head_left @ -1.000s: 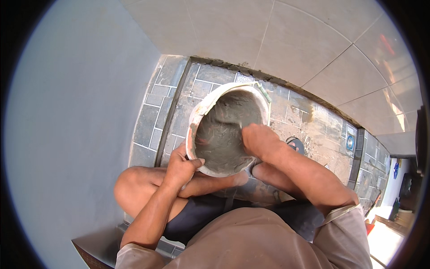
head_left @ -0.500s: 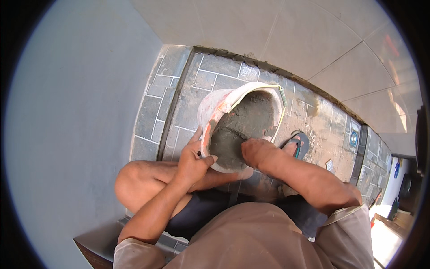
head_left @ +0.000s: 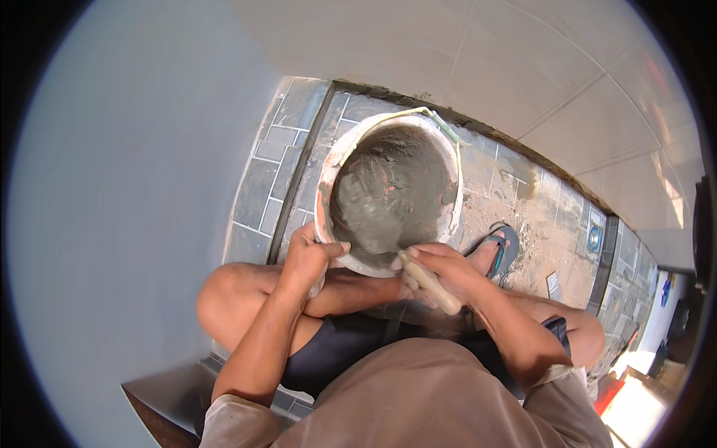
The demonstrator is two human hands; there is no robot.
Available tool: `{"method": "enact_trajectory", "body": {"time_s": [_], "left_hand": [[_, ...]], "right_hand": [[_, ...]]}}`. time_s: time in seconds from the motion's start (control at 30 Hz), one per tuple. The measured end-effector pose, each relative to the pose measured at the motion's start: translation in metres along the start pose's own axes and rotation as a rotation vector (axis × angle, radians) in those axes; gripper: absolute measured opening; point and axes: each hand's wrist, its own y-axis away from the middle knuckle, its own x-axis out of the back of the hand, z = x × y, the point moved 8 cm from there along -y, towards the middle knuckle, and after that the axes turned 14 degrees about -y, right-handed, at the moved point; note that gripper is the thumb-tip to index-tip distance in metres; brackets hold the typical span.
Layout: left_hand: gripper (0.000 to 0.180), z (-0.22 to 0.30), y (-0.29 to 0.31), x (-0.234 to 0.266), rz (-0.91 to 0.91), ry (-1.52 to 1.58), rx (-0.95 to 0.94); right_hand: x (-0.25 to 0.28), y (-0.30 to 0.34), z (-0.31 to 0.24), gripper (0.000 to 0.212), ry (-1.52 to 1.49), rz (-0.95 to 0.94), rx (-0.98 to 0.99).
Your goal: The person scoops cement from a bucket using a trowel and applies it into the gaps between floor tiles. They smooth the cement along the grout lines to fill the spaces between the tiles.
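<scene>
A whitish, mortar-smeared bucket (head_left: 323, 196) stands in front of me with its opening turned toward me. Wet grey mortar (head_left: 407, 175) lies inside and coats the inner wall. My left hand (head_left: 305, 257) grips the near left rim, thumb over the edge and fingers outside. At the near right rim, my right hand (head_left: 441, 270) is closed round the pale handle of a trowel (head_left: 432, 285). Its blade reaches into the bucket, smeared by motion and hard to tell from the mortar. The bucket's wire handle (head_left: 460, 168) rests along the far right rim.
Grey stone-look floor tiles (head_left: 280, 138) surround the bucket, dusted with debris on the right. A blue-grey wall (head_left: 134, 187) rises at left; large beige tiles (head_left: 523, 67) cover the far side. My sandalled foot (head_left: 499, 250) is right of the bucket, near a small tile piece (head_left: 553, 285).
The bucket has tipped more upright and shows a rounder opening. My right hand has drawn back from inside it to the near rim, bringing the trowel's handle into sight.
</scene>
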Motion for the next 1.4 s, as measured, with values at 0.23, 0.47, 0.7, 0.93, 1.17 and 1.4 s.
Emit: {"method": "enact_trajectory", "body": {"time_s": [0.23,0.47,0.7,0.93,1.17,1.4], "left_hand": [[0.047,0.007,-0.001,0.019,0.057,0.389,-0.010],[0.042,0.025,0.014,0.036,0.181,0.400,-0.187],[0.049,0.043,0.024,0.044,0.261,0.277,-0.458],[0.050,0.060,0.044,0.028,0.225,0.189,-0.635],[0.048,0.041,0.018,0.016,0.204,0.022,-0.584],[0.044,0.031,0.021,0.027,0.243,0.341,-0.193]], "right_hand": [[0.004,0.078,-0.044,0.034,1.442,0.289,0.956],[0.038,0.102,-0.047,0.039,1.605,0.352,0.900],[-0.001,0.147,-0.115,0.040,1.688,0.606,0.857],[-0.024,0.110,-0.116,0.038,1.951,0.511,0.776],[-0.019,0.063,-0.052,0.037,1.589,0.314,0.771],[0.030,0.074,-0.047,0.034,1.132,0.383,0.814]]}}
